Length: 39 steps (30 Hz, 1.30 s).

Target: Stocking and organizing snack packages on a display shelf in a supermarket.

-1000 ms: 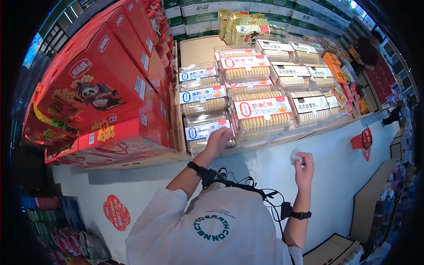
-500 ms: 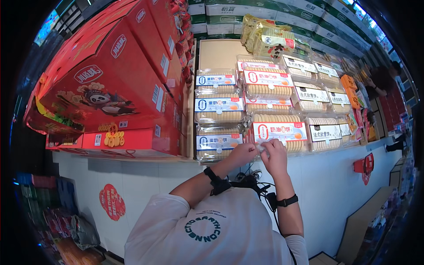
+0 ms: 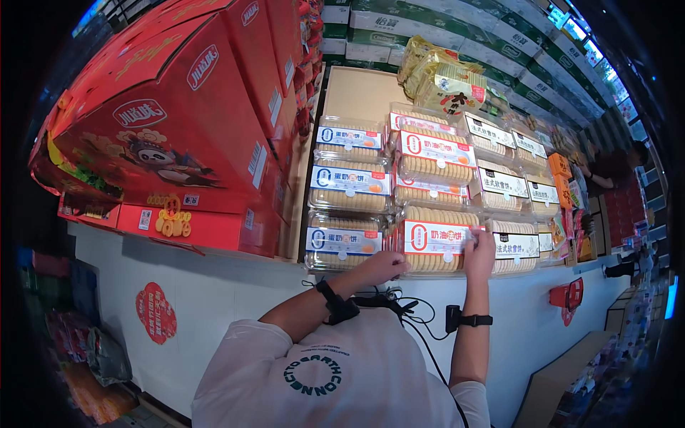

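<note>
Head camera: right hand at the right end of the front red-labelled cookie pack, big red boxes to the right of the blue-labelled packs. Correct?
No, wrong side: the head view shows the big red boxes to the left of the blue-labelled packs. The right hand is at the right end of the front red-labelled cookie pack, as you said.

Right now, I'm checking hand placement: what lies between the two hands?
In the head view, the front red-labelled cookie pack lies between the left hand and the right hand.
</note>
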Each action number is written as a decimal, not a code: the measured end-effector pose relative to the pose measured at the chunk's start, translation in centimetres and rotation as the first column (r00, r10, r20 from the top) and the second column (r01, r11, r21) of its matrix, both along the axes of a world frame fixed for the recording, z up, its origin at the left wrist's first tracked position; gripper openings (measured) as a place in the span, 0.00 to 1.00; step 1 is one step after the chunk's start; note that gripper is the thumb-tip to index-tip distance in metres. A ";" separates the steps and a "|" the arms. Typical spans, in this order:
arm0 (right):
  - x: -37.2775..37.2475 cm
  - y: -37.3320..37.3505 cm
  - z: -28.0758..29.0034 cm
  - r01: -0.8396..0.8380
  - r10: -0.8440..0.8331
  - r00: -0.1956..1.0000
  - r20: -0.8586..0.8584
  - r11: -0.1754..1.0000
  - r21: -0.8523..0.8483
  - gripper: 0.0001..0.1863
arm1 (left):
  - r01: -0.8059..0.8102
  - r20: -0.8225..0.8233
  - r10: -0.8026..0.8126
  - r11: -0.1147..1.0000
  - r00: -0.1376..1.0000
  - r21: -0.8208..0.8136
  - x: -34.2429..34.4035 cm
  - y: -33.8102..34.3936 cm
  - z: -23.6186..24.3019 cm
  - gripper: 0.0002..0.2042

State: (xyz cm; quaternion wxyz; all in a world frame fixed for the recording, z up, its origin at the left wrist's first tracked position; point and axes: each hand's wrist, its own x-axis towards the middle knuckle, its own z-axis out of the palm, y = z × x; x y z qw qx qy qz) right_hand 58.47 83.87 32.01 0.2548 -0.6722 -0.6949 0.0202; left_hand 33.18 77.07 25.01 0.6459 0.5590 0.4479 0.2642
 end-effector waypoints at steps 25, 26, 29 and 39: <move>-11.3 1.1 0.4 -0.442 0.443 0.895 -0.049 0.897 0.035 0.11 | 0.123 0.140 -0.118 0.992 0.983 -0.029 -0.8 1.1 -0.6 0.18; -11.3 1.4 0.5 -0.456 0.457 0.889 -0.037 0.890 0.019 0.11 | 0.124 0.138 -0.120 0.992 0.983 -0.019 -0.8 1.1 -1.0 0.18; -6.2 3.1 0.2 -0.239 0.239 0.971 0.013 0.966 0.096 0.09 | 0.116 0.169 -0.107 0.992 0.980 -0.043 -0.7 0.9 -0.3 0.18; -4.8 2.3 -2.2 0.030 -0.046 0.993 0.108 0.989 0.145 0.12 | 0.144 0.176 -0.125 0.985 0.976 -0.099 -1.1 0.8 -1.3 0.15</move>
